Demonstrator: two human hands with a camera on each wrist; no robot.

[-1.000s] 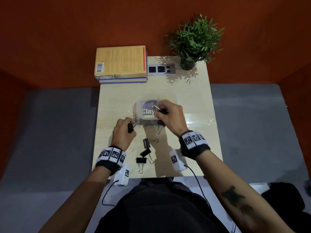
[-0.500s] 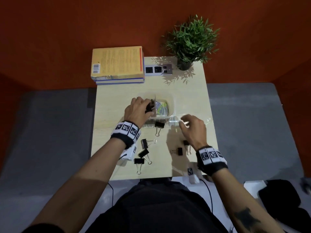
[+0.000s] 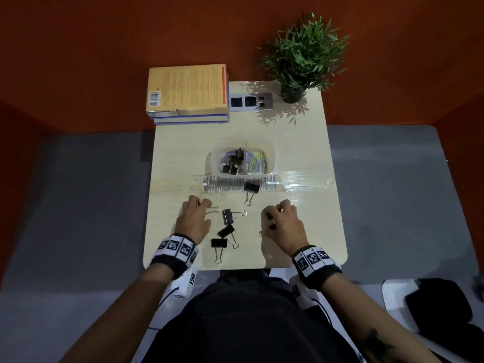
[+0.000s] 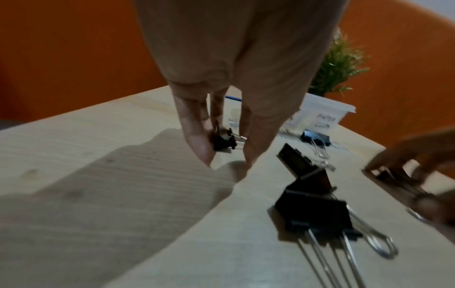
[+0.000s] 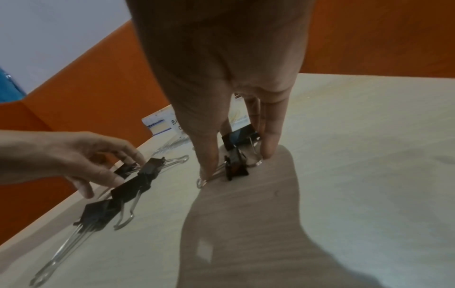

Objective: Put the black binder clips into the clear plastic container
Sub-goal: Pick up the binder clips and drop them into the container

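The clear plastic container [image 3: 272,155] stands open mid-table with several black binder clips [image 3: 234,162] inside. My left hand [image 3: 203,205] is down on the table in front of it, its fingers [image 4: 197,144] pinching a black clip [image 4: 222,140] whose wire handle [image 3: 213,209] sticks out to the right. My right hand [image 3: 275,210] curls over two small clips [image 5: 235,165], thumb on a wire loop. Loose clips lie between the hands [image 3: 228,216], [image 3: 225,230], [image 3: 219,243]. One more clip [image 3: 252,188] lies by the container's front.
A stack of books [image 3: 187,93], a socket panel [image 3: 251,102] and a potted plant [image 3: 301,56] line the table's far edge. A shiny clear strip [image 3: 303,183] runs right of the container. The table's front edge [image 3: 246,268] is close behind my wrists.
The lid came off the container. My left hand went to the container holding a clip, then came back to the near table onto another clip. My right hand moved near and left onto two clips.
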